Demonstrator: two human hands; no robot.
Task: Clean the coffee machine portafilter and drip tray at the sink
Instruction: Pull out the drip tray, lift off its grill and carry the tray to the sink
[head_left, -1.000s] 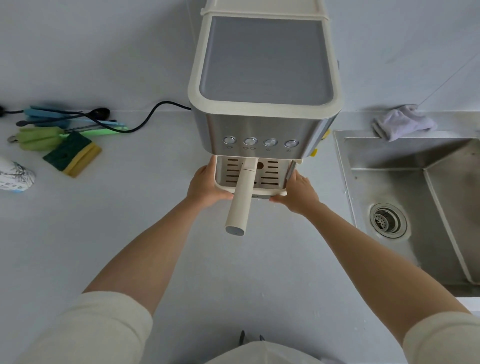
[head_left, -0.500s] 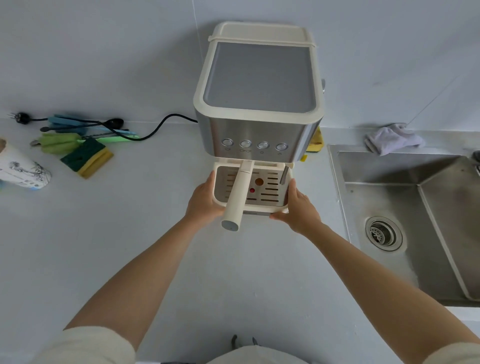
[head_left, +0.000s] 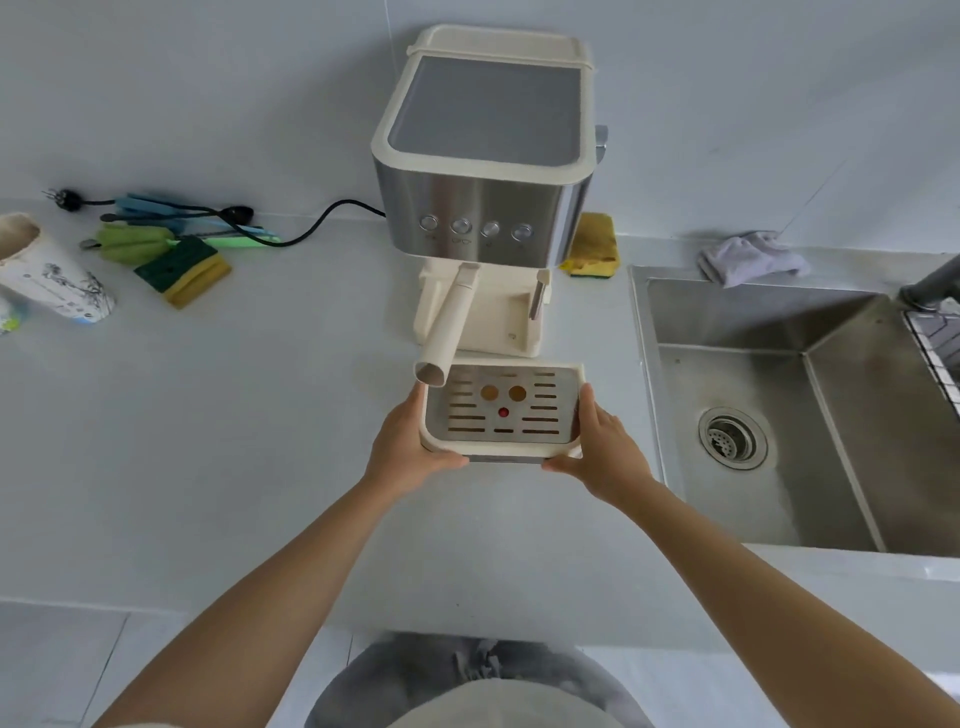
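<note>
The cream drip tray (head_left: 501, 451) with its slotted metal grate is out of the coffee machine (head_left: 483, 166) and held over the counter in front of it. My left hand (head_left: 402, 453) grips its left side and front corner. My right hand (head_left: 605, 451) grips its right side and front corner. The portafilter (head_left: 448, 326) stays locked in the machine, its cream handle pointing toward me above the tray's back left corner. The steel sink (head_left: 769, 415) lies to the right.
A green and yellow sponge (head_left: 182, 270), a green brush and blue utensils lie at the back left, crossed by the machine's black cord (head_left: 311, 223). A paper cup (head_left: 52, 280) lies on its side far left. A yellow sponge (head_left: 592, 244) and a grey cloth (head_left: 748, 257) sit behind the sink.
Both hands have pulled the drip tray toward me, fully out of the machine's base. The view has drawn back from the counter.
</note>
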